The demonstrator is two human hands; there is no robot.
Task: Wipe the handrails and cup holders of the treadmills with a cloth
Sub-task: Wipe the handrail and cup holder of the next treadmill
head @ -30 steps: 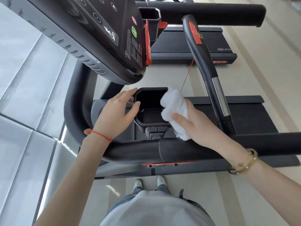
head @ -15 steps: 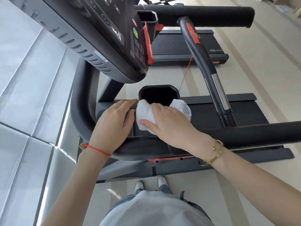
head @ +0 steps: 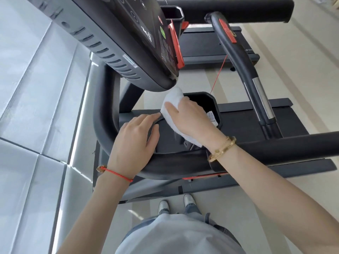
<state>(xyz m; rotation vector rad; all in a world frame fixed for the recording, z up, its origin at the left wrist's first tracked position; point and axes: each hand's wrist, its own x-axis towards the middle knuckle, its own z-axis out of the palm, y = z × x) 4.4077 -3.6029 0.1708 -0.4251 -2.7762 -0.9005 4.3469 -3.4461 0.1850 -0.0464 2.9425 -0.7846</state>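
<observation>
In the head view, a white cloth [head: 173, 99] lies over the left rim of the black cup holder [head: 207, 101] beneath the treadmill console. My right hand [head: 190, 120] covers the cloth and holds it against the rim, fingers reaching down into the holder. My left hand [head: 135, 140] rests flat with straight fingers on the black tray just left of the holder, fingertips touching the cloth's edge. The curved black handrail [head: 104, 116] wraps around in front of both hands and runs off to the right [head: 293, 145].
The console [head: 119, 33] hangs close above the cloth. A black grip bar [head: 244, 65] with a red button and a thin red safety cord [head: 218, 76] stand right of the holder. A second cup holder [head: 173, 13] sits farther back. Another treadmill [head: 201, 43] lies beyond.
My right hand has carried the cloth from the holder's right side across to its left rim, under the console. My left hand has slid down to lie flatter beside the holder.
</observation>
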